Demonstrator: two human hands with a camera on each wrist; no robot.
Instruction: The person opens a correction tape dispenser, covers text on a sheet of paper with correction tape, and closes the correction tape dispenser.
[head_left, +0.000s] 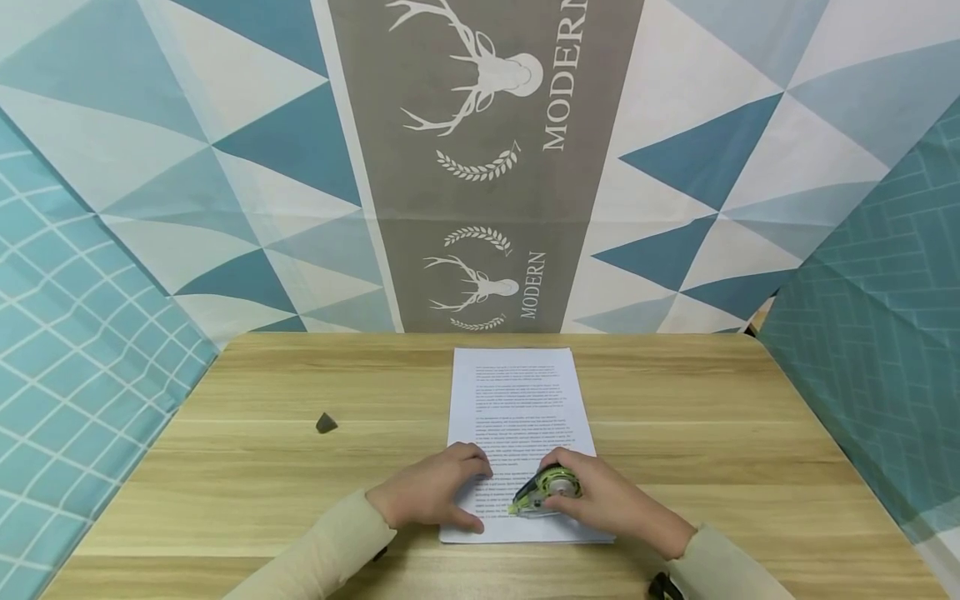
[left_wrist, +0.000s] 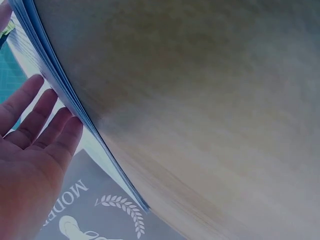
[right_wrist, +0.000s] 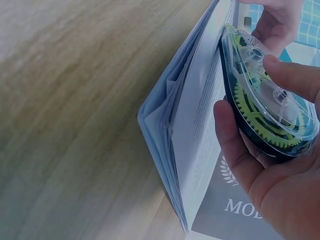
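A stack of printed paper (head_left: 517,417) lies on the wooden table, its top sheet covered in lines of text. My right hand (head_left: 607,496) grips a correction tape dispenser (head_left: 551,487) with a clear case and green gears, plain in the right wrist view as well, where the dispenser (right_wrist: 270,100) sits between thumb and fingers. The dispenser's tip meets the page near the lower lines of text. My left hand (head_left: 438,490) rests at the stack's lower left edge, fingers loosely bent and holding nothing; in the left wrist view its fingers (left_wrist: 42,115) touch the paper.
A small dark pyramid-shaped piece (head_left: 326,423) lies on the table (head_left: 262,483) left of the paper. Behind the table's far edge hangs a patterned cloth (head_left: 480,208) with deer heads and triangles. Blue tiled-pattern sheets flank both sides.
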